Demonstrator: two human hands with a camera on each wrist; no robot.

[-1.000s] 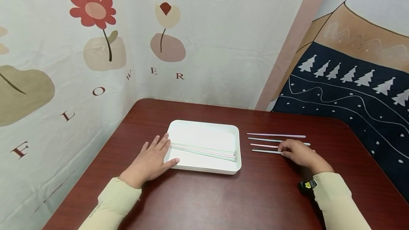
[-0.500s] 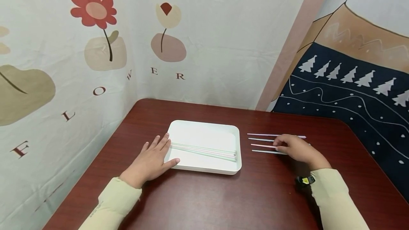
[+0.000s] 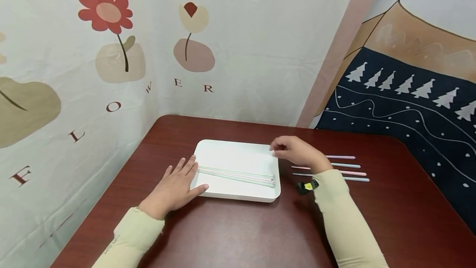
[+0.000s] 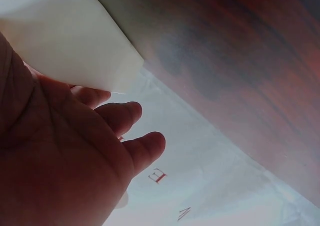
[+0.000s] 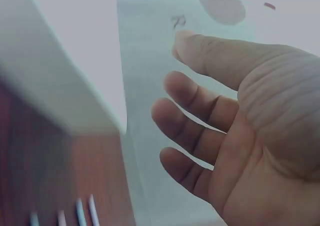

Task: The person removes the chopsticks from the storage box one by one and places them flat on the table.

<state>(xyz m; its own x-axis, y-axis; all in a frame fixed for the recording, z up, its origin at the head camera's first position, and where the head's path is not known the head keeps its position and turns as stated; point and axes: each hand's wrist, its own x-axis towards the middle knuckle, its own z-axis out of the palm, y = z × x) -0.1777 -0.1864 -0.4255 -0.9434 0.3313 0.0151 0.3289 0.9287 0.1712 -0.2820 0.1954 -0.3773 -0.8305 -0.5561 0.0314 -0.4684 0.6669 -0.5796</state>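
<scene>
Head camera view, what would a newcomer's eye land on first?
Probably the white tray on the dark red table, with pale sticks lying inside and the left hand at its left edge. Next, the red flower printed on the pale backdrop at upper left.

Sticks (image 3: pixel 353 173) partly hidden
Right hand (image 3: pixel 295 151) and sleeve (image 3: pixel 343 214) block them; left hand (image 3: pixel 172 189) covers some tray rim (image 3: pixel 238 197); bottom edge cuts both sleeves.
</scene>
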